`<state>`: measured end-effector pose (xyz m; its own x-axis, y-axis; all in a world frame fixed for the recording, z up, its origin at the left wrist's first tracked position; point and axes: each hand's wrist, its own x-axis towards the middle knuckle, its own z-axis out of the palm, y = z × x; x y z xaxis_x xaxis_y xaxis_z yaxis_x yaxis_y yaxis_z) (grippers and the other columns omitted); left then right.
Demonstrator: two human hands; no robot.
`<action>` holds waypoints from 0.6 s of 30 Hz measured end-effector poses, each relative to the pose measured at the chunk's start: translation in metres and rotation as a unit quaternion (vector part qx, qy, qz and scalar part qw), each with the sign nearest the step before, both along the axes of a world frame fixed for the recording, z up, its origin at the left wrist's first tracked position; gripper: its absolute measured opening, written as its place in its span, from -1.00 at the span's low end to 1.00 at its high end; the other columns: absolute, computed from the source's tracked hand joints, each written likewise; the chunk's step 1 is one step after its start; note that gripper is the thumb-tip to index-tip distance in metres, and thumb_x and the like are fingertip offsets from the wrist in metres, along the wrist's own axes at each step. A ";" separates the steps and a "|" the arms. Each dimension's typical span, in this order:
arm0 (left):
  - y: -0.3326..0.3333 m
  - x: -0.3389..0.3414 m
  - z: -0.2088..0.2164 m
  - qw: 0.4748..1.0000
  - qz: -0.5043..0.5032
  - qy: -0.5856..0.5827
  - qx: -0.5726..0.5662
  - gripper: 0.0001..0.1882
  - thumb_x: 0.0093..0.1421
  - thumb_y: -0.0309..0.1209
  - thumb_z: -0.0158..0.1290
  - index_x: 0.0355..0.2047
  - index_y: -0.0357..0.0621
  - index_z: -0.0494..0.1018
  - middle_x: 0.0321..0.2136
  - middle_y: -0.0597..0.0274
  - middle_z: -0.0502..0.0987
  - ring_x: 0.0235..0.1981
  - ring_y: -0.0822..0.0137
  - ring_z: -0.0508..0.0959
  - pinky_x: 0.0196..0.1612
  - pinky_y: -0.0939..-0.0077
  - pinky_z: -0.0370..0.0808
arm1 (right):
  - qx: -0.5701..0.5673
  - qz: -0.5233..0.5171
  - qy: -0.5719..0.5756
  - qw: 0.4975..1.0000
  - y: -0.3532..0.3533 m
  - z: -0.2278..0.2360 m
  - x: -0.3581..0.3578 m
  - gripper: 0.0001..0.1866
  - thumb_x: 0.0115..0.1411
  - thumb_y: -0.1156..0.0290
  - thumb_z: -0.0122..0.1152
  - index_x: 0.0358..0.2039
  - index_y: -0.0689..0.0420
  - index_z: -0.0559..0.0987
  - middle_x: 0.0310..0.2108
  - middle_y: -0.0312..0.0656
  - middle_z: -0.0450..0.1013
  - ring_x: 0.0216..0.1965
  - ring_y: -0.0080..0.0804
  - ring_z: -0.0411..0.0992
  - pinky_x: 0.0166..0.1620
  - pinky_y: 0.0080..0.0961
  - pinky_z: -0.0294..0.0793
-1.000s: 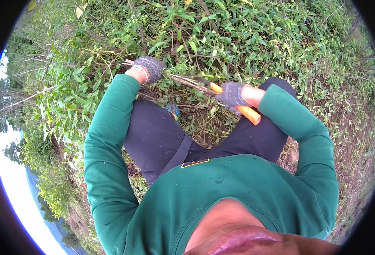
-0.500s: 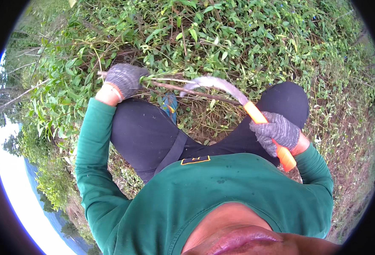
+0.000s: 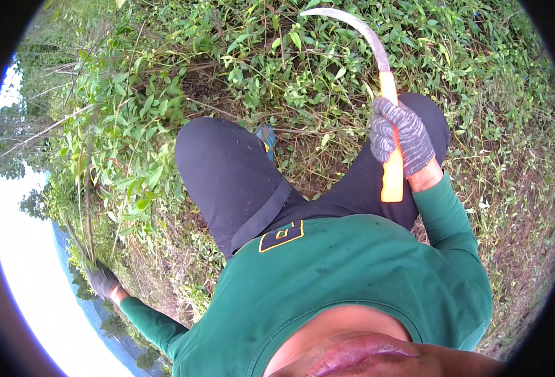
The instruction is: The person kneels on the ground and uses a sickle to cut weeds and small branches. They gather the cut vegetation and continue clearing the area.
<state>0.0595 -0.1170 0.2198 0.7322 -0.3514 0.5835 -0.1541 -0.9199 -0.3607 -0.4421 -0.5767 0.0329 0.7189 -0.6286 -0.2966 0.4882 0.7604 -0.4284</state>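
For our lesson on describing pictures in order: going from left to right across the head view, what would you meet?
Left gloved hand, left knee, blue shoe, sickle's blade tip, right gloved hand.

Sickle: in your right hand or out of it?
In: the gloved right hand is wrapped around the orange handle, with the curved blade beyond the fist.

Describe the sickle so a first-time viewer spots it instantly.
Start at the green long-sleeved shirt and follow its right sleeve up to the gray-gloved right hand. The sickle is upright in that fist, its blade arching leftward above leafy plants. Its bright orange handle and smooth, pale metal curve set it apart from the green foliage.
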 end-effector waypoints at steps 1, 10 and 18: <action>0.031 -0.015 -0.006 0.993 0.097 -0.003 -0.067 -0.51 0.25 -0.04 -0.15 0.10 0.01 0.33 -0.22 -0.04 0.55 -0.28 -0.04 0.56 -0.29 0.15 0.48 | -0.010 -0.012 0.002 1.000 0.000 -0.002 -0.002 -0.90 0.26 0.33 0.02 -0.34 0.05 0.37 -0.68 -0.40 0.24 -0.73 -0.57 0.25 -0.69 -0.58 0.28; 0.133 -0.027 -0.076 0.920 0.359 0.152 -0.048 -0.35 0.06 0.06 0.06 -0.01 -0.22 0.45 -0.05 -0.01 0.50 -0.02 0.10 0.50 0.03 0.26 0.40 | -0.047 -0.010 0.019 0.999 0.016 0.006 -0.009 -0.89 0.24 0.32 0.06 -0.33 0.05 0.39 -0.66 -0.39 0.26 -0.72 -0.56 0.25 -0.68 -0.59 0.28; -0.246 -0.058 -0.016 0.854 -0.480 0.088 -0.183 -0.75 0.20 -0.47 0.05 -0.11 -0.24 0.49 -0.11 0.09 0.52 -0.12 0.26 0.52 -0.02 0.44 0.43 | -0.107 0.049 0.126 0.985 0.029 0.016 0.025 -0.78 0.22 0.23 0.12 -0.42 0.08 0.38 -0.73 -0.34 0.29 -0.82 -0.53 0.25 -0.76 -0.55 0.27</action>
<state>0.0012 -0.3633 0.2042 0.2971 -0.6564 0.6934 -0.9222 -0.3857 0.0300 -0.4169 -0.5480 0.0486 0.6993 -0.6274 -0.3427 0.2743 0.6782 -0.6818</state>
